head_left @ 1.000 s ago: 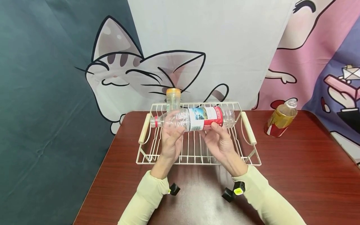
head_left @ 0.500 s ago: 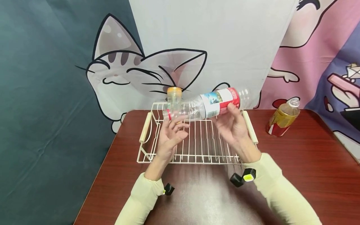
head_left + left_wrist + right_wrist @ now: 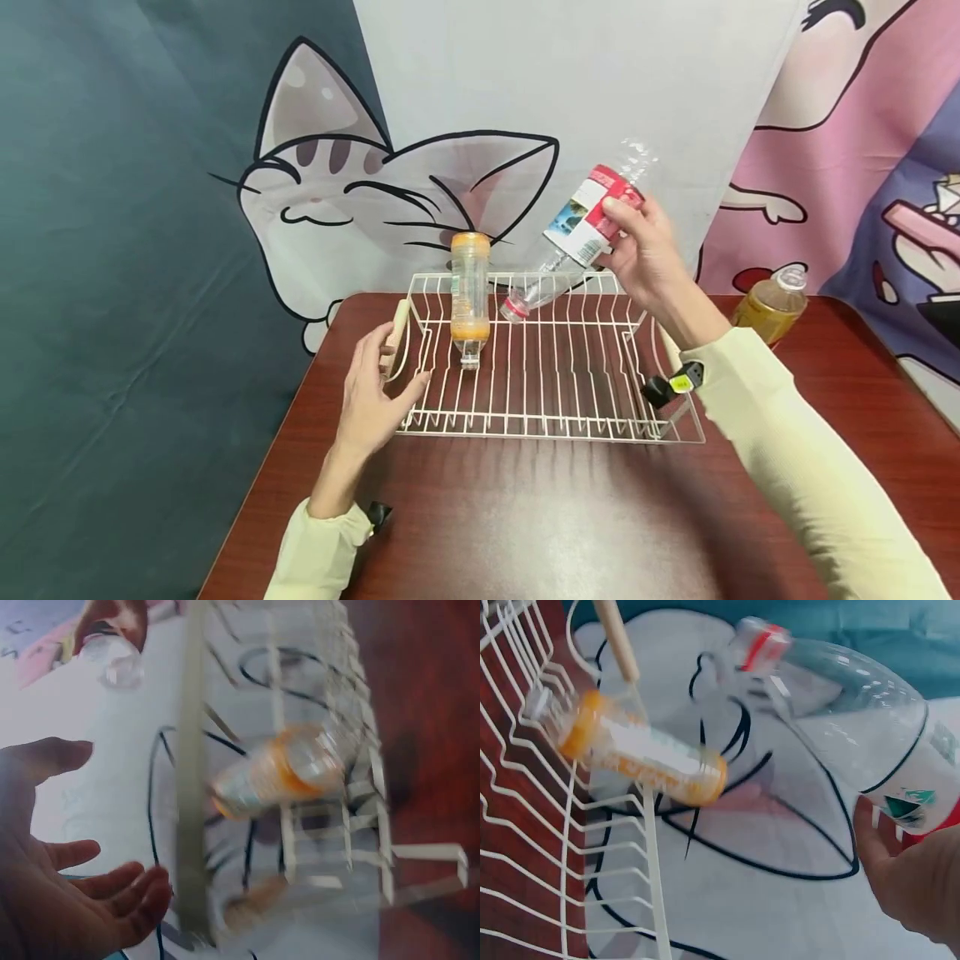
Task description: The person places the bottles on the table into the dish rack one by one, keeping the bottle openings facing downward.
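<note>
My right hand [image 3: 647, 254] grips a clear plastic bottle [image 3: 585, 218] round its red and white label. It is tilted, neck down and to the left, over the back of a white wire dish rack [image 3: 525, 436]. In the right wrist view the bottle's neck [image 3: 763, 646] shows a red ring. My left hand [image 3: 372, 396] holds nothing; its fingers are spread beside the rack's pale left handle [image 3: 400, 323], which they overlap in the head view. A smaller clear bottle with orange ends [image 3: 470, 287] stands neck down in the rack.
A bottle with a gold label [image 3: 770, 310] stands on the dark red table [image 3: 480, 517] right of the rack, partly behind my right sleeve. A cartoon cloth [image 3: 637, 75] hangs directly behind the table.
My left hand let go of the labelled bottle and moved left and down. My right hand raised it rightward and tipped it from level to neck down, uncovering the orange-ended bottle.
</note>
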Available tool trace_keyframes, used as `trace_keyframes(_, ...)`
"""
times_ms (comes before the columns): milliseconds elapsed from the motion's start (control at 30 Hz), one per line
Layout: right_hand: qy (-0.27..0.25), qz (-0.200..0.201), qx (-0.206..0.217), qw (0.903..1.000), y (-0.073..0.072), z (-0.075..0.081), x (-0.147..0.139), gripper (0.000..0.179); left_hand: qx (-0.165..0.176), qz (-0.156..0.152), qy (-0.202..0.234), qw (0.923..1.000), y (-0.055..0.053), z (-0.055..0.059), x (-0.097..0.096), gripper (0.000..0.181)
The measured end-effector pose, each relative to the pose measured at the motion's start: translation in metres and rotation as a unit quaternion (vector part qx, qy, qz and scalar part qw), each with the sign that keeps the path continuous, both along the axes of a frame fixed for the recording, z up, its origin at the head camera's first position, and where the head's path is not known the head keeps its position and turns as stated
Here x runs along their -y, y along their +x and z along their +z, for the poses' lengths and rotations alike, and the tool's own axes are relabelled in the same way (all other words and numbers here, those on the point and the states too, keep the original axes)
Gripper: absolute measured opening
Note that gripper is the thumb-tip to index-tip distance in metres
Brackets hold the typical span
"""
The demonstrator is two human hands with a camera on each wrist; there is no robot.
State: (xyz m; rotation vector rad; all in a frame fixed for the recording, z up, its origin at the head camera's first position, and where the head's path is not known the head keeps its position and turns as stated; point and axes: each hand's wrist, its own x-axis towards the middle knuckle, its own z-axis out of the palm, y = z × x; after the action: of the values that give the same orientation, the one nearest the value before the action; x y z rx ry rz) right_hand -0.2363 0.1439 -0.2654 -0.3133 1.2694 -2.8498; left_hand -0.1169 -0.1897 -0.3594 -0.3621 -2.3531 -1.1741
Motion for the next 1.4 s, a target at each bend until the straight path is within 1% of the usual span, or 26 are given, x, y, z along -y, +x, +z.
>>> trace_keyframes(33, 0.019, -0.001, 0.016, 0.9997, -0.005, -0.001, 0.002, 0.042, -0.001, 0.02, -0.038, 0.9991, 0.001, -0.003, 0.004, 0.074)
trace_keyframes(100, 0.068, -0.002, 0.045, 0.9967, -0.013, -0.005, 0.008, 0.039, 0.004, 0.052, -0.107, 0.9929, 0.003, -0.011, 0.011, 0.075)
trace_keyframes(167, 0.121, -0.005, 0.073, 0.9899, -0.022, -0.01, 0.016, 0.038, 0.02, 0.071, -0.162, 0.984, 0.005, -0.018, 0.015, 0.077)
trace_keyframes(200, 0.154, -0.007, 0.082, 0.9846, -0.026, -0.014, 0.02, 0.04, 0.03, 0.079, -0.184, 0.9793, 0.007, -0.022, 0.017, 0.078)
trace_keyframes(267, 0.224, -0.009, 0.095, 0.9699, -0.034, -0.021, 0.028, 0.044, 0.049, 0.086, -0.212, 0.9721, 0.009, -0.026, 0.019, 0.081)
trace_keyframes(333, 0.288, -0.009, 0.102, 0.9521, -0.041, -0.029, 0.036, 0.051, 0.064, 0.09, -0.233, 0.9661, 0.01, -0.03, 0.02, 0.085)
trace_keyframes(433, 0.365, -0.006, 0.102, 0.9254, -0.048, -0.04, 0.045, 0.063, 0.084, 0.092, -0.255, 0.9589, 0.011, -0.034, 0.022, 0.091)
trace_keyframes(467, 0.385, -0.004, 0.104, 0.9171, -0.05, -0.044, 0.048, 0.066, 0.091, 0.092, -0.26, 0.957, 0.012, -0.036, 0.022, 0.093)
trace_keyframes(533, 0.413, 0.0, 0.107, 0.9046, -0.052, -0.05, 0.052, 0.071, 0.108, 0.09, -0.267, 0.9533, 0.012, -0.039, 0.023, 0.097)
trace_keyframes(667, 0.447, 0.004, 0.116, 0.8868, -0.054, -0.062, 0.059, 0.076, 0.136, 0.083, -0.266, 0.9505, 0.013, -0.045, 0.023, 0.102)
trace_keyframes(767, 0.466, -0.002, 0.118, 0.877, -0.056, -0.069, 0.061, 0.077, 0.141, 0.077, -0.261, 0.952, 0.014, -0.047, 0.024, 0.103)
trace_keyframes(833, 0.475, -0.006, 0.117, 0.8722, -0.058, -0.073, 0.062, 0.077, 0.141, 0.075, -0.258, 0.9529, 0.014, -0.047, 0.025, 0.104)
trace_keyframes(933, 0.475, -0.004, 0.119, 0.8722, -0.06, -0.077, 0.064, 0.077, 0.142, 0.073, -0.256, 0.9533, 0.014, -0.047, 0.026, 0.104)
trace_keyframes(1000, 0.485, -0.01, 0.114, 0.8669, -0.061, -0.079, 0.065, 0.078, 0.146, 0.073, -0.255, 0.9531, 0.014, -0.047, 0.027, 0.105)
trace_keyframes(1033, 0.493, -0.014, 0.112, 0.8626, -0.061, -0.081, 0.066, 0.077, 0.148, 0.072, -0.254, 0.9532, 0.014, -0.047, 0.027, 0.105)
trace_keyframes(1067, 0.502, -0.019, 0.109, 0.858, -0.061, -0.082, 0.067, 0.077, 0.149, 0.072, -0.253, 0.9532, 0.014, -0.047, 0.027, 0.105)
trace_keyframes(1167, 0.54, -0.038, 0.097, 0.8352, -0.062, -0.087, 0.071, 0.077, 0.149, 0.07, -0.25, 0.9541, 0.014, -0.047, 0.027, 0.105)
trace_keyframes(1333, 0.586, -0.056, 0.071, 0.8056, -0.06, -0.094, 0.078, 0.083, 0.147, 0.067, -0.249, 0.955, 0.013, -0.048, 0.027, 0.104)
trace_keyframes(1400, 0.6, -0.06, 0.056, 0.7958, -0.058, -0.096, 0.082, 0.087, 0.149, 0.067, -0.247, 0.9551, 0.013, -0.048, 0.027, 0.104)
